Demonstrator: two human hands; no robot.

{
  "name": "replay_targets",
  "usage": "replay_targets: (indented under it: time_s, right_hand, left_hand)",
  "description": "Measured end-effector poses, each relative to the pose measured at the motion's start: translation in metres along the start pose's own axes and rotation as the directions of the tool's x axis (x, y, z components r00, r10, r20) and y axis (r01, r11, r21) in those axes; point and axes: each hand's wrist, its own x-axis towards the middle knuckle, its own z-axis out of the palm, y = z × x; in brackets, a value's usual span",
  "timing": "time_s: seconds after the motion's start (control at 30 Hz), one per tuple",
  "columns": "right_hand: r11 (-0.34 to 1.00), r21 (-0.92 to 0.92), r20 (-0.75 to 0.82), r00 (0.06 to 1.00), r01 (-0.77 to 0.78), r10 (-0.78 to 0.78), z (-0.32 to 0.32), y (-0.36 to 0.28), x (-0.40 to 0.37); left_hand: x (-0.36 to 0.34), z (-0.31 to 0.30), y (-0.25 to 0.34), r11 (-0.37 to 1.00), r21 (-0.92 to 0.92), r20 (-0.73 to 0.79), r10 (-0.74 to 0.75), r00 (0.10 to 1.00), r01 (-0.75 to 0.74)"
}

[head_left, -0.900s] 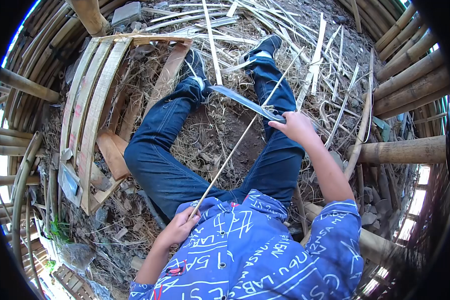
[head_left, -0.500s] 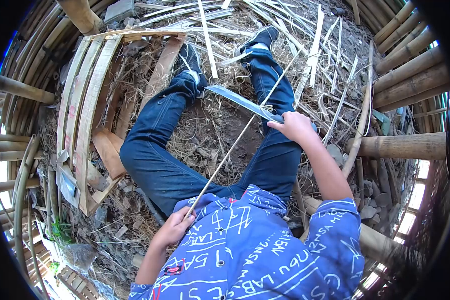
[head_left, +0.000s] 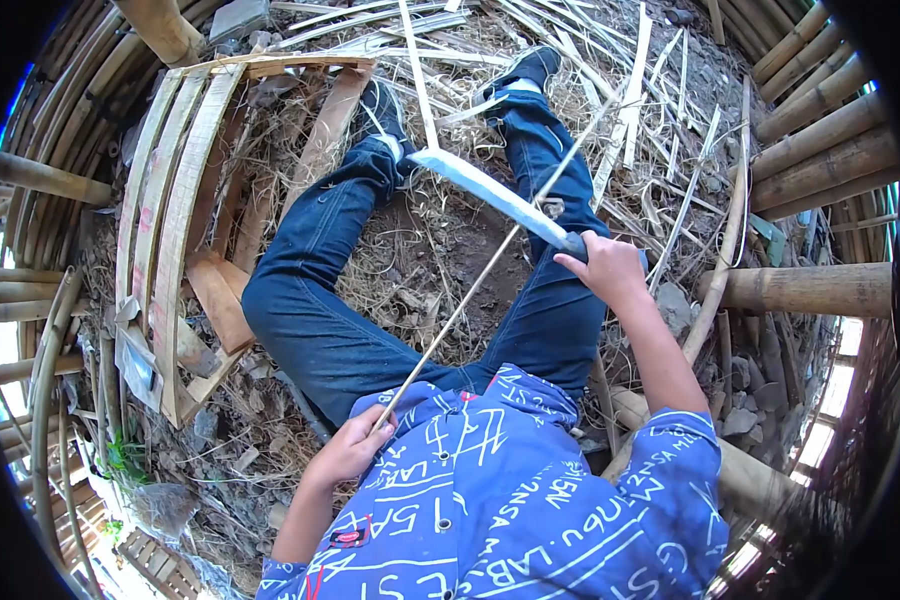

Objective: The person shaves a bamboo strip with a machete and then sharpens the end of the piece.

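My right hand (head_left: 607, 265) is closed round the dark handle of a long machete (head_left: 495, 198). Its broad blade points up and to the left, across a thin bamboo strip (head_left: 460, 298). At the crossing, above my right thigh, a small pale curl of shaving shows by the blade. The near end of the strip is gripped in my left hand (head_left: 358, 443), close to my waist. From there the strip runs slanting up and right past my right shin, its far end over the litter.
A slatted wooden crate (head_left: 185, 190) lies to the left of my legs. Loose bamboo strips (head_left: 630, 100) and shavings cover the ground ahead. Bamboo poles (head_left: 810, 292) frame both sides. A clear plastic bag (head_left: 140, 370) hangs by the crate.
The machete has shifted slightly up and right along the strip, its blade tilting to catch more light. My right hand turned a little; my left hand barely moved.
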Motion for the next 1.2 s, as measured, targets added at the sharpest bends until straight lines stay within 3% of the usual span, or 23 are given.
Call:
replay_targets:
  time_s: [0.1, 0.17, 0.3, 0.4, 0.43, 0.5, 0.57, 0.6, 0.67, 0.77, 0.83, 1.07, 1.2]
  right_hand:
    - [0.992, 0.08, 0.022, 0.995, 0.094, -0.097, -0.008, -0.015, -0.012]
    - [0.975, 0.098, -0.058, 0.98, 0.197, -0.192, -0.002, -0.023, -0.018]
    - [0.934, 0.183, -0.162, 0.947, 0.307, -0.279, 0.01, -0.022, -0.025]
    - [0.929, 0.199, -0.19, 0.942, 0.312, -0.276, 0.016, -0.015, -0.021]
    - [0.93, 0.198, -0.19, 0.943, 0.309, -0.273, 0.015, -0.01, -0.018]
    - [0.979, 0.151, -0.108, 0.987, 0.136, -0.12, 0.011, 0.0, -0.008]
    - [0.991, 0.13, -0.107, 0.994, 0.041, -0.027, 0.012, 0.016, 0.004]
    - [0.99, 0.137, -0.145, 0.989, 0.033, -0.013, 0.013, 0.028, 0.009]
    - [0.985, 0.127, -0.243, 0.966, 0.116, -0.083, 0.014, 0.039, 0.018]
    - [0.988, 0.093, -0.294, 0.951, 0.125, -0.093, 0.003, 0.035, 0.025]
    - [0.991, 0.056, -0.306, 0.947, 0.12, -0.097, 0.0, 0.034, 0.027]
    - [0.997, 0.013, -0.252, 0.965, 0.072, -0.066, 0.003, 0.017, 0.021]
    - [0.971, 0.147, -0.2, 0.967, 0.191, -0.16, 0.004, -0.013, 0.004]
  left_hand:
    - [0.014, 0.004, 0.01, 1.0, -0.019, 0.015, -0.019, 1.0, 0.019]
    - [0.022, 0.003, 0.008, 0.986, -0.155, 0.056, -0.047, 0.997, 0.055]
    - [0.015, 0.007, 0.015, 0.965, -0.252, 0.049, -0.064, 0.997, 0.075]
    - [0.014, 0.011, 0.012, 0.977, -0.21, 0.013, -0.027, 1.0, 0.029]
    - [0.015, 0.011, -0.001, 0.985, -0.161, 0.016, 0.061, 0.998, -0.058]
    - [0.009, 0.008, -0.008, 0.983, -0.111, 0.024, 0.149, 0.989, -0.146]
    - [-0.006, 0.004, 0.001, 0.96, -0.27, 0.086, -0.056, 0.995, 0.078]
    - [-0.007, 0.004, 0.003, 0.96, -0.27, 0.08, -0.058, 0.995, 0.078]
    - [-0.006, 0.004, 0.008, 0.946, -0.311, 0.098, -0.065, 0.993, 0.093]
    - [-0.004, 0.001, 0.01, 0.887, -0.446, 0.127, -0.069, 0.99, 0.119]
    - [-0.001, -0.003, 0.006, 0.891, -0.443, 0.133, -0.041, 0.99, 0.097]
    - [0.005, 0.001, 0.015, 0.891, -0.444, 0.111, -0.052, 0.992, 0.096]
    - [0.016, 0.004, 0.019, 0.862, -0.499, 0.074, -0.06, 0.995, 0.089]
